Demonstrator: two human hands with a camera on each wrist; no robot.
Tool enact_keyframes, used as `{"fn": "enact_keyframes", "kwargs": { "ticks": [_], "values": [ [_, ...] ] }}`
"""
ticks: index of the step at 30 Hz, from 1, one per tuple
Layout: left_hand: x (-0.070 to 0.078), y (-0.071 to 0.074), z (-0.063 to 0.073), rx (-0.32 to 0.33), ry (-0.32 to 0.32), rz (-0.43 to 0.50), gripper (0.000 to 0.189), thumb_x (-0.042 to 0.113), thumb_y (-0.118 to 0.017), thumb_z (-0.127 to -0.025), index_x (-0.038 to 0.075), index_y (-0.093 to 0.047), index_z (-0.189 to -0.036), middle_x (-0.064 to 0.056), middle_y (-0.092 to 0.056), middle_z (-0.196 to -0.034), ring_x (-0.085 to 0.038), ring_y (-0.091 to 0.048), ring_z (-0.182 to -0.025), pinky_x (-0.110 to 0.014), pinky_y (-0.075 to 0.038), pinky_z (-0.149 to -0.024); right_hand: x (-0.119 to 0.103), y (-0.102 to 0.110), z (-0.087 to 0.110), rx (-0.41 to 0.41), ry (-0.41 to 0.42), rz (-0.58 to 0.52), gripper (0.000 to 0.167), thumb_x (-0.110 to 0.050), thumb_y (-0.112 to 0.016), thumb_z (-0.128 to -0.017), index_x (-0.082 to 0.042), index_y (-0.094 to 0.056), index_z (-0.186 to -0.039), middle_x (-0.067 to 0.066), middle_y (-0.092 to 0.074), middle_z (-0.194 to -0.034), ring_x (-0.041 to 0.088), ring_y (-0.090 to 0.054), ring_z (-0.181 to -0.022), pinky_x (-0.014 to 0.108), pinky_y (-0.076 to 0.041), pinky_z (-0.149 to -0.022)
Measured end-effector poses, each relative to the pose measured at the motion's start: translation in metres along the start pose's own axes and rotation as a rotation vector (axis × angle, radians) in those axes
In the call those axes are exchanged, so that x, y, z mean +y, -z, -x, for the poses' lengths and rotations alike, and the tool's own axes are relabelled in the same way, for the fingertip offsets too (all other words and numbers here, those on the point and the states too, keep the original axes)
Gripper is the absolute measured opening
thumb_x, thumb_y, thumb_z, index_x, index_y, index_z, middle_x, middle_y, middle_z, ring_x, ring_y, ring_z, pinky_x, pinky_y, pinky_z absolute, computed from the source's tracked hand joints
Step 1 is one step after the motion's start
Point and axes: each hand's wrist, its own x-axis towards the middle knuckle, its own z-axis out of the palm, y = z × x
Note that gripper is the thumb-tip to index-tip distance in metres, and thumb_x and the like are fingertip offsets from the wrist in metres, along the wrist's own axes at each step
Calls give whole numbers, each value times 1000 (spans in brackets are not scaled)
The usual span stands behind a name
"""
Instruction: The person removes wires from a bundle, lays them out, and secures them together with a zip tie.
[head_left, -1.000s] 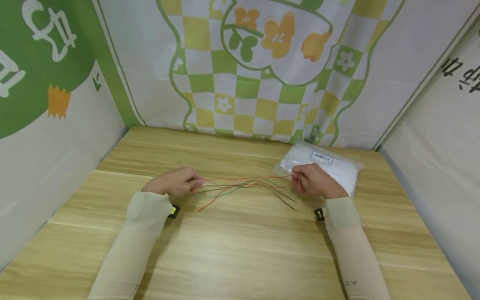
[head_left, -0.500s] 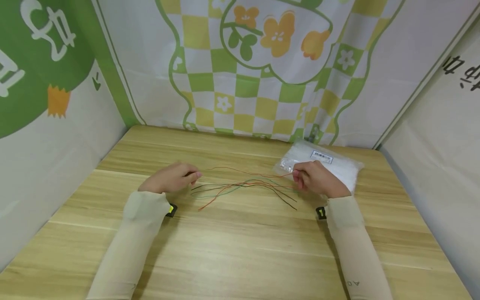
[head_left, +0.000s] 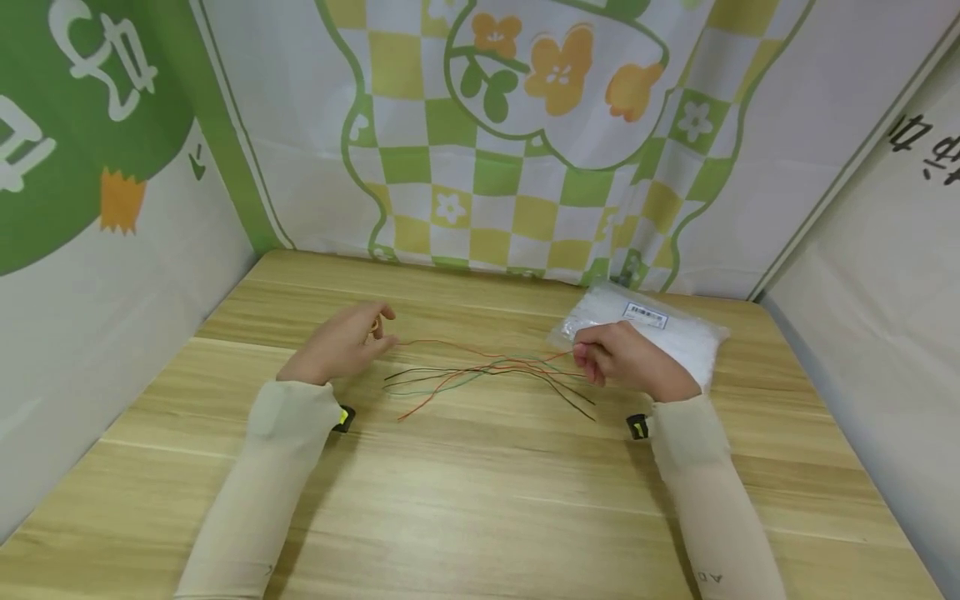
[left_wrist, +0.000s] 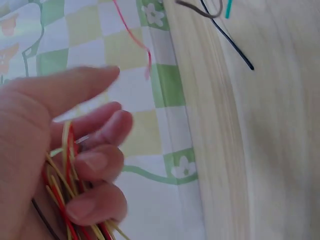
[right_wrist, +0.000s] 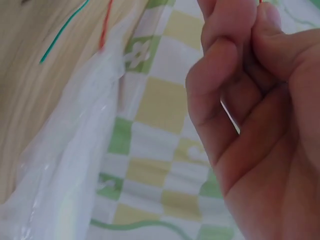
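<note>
My right hand [head_left: 630,358] pinches one end of a thin red wire [head_left: 438,341] between thumb and fingers. The wire's other end reaches toward my left hand [head_left: 337,343]; in the left wrist view that free end [left_wrist: 148,65] is apart from the spread thumb and index finger. The curled lower fingers of the left hand hold a bundle of red and yellow wires [left_wrist: 59,195] against the palm. Between the hands, several loose wires [head_left: 495,367] in red, black, brown and green lie crossed on the table.
A clear plastic bag with white contents [head_left: 686,337] and a barcode label lies beyond the right hand. The wooden table [head_left: 480,500] ends at a checked fabric backdrop [head_left: 510,200], with fabric walls on both sides.
The left hand has let go of the red wire's left end, moved slightly up, and its thumb and index finger have spread. The right hand still pinches the wire, which now hangs slacker.
</note>
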Motion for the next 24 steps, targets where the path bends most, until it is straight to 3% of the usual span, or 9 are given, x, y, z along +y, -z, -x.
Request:
{"fn": "enact_keyframes", "kwargs": {
  "ticks": [3,8,10,13,15,17,24],
  "values": [
    [5,-1,-1,26,-57,-41,53,20,-72,-101,4,-53,-147,-15,-63,-127,-32,-66,-106,-50,-54,-88,-10,-3,-3,-26,45,-21,32,-2,-55,-108,-8,-64,-78,-4,-60,-63,6,-59,-56,25,-54,-60],
    [15,-8,-4,35,-162,-125,67,24,-79,-96,18,-50,-156,-9,-53,-146,-27,-68,-92,-42,-55,-72,-27,-6,-7,-60,84,-51,31,-4,-55,-109,-8,-65,-80,-6,-62,-65,4,-60,-57,24,-55,-61],
    [17,-10,-5,4,-209,-128,53,26,-78,-98,21,-60,-148,-5,-59,-141,-23,-69,-89,-38,-55,-70,-32,-6,-7,-57,107,-63,30,-6,-56,-109,-8,-65,-81,-6,-63,-65,3,-60,-57,24,-55,-61],
    [16,-13,-6,-82,-257,-84,22,26,-73,-101,20,-77,-121,1,-72,-118,-15,-67,-92,-36,-54,-78,-35,-5,-6,-30,135,-69,31,-3,-54,-109,-9,-64,-81,-6,-64,-65,2,-60,-57,24,-55,-60],
    [13,-13,-7,-147,-260,-29,11,22,-69,-103,17,-79,-102,3,-74,-99,-11,-63,-84,-34,-52,-79,-34,-4,-5,-3,130,-70,32,-1,-52,-109,-9,-63,-80,-4,-64,-65,4,-61,-56,25,-55,-58],
    [9,-13,-7,-200,-247,28,16,19,-66,-105,14,-76,-94,0,-72,-90,-11,-58,-78,-34,-50,-77,-30,-2,-3,16,102,-68,34,2,-50,-109,-10,-63,-79,-3,-64,-64,6,-61,-56,25,-55,-57],
    [4,-15,-7,-266,-219,139,20,25,-61,-109,14,-78,-110,1,-75,-110,-13,-61,-92,-35,-51,-85,-14,0,-3,25,9,-70,34,-3,-49,-110,-10,-65,-81,-1,-65,-66,9,-63,-57,27,-56,-58]
  ]
}}
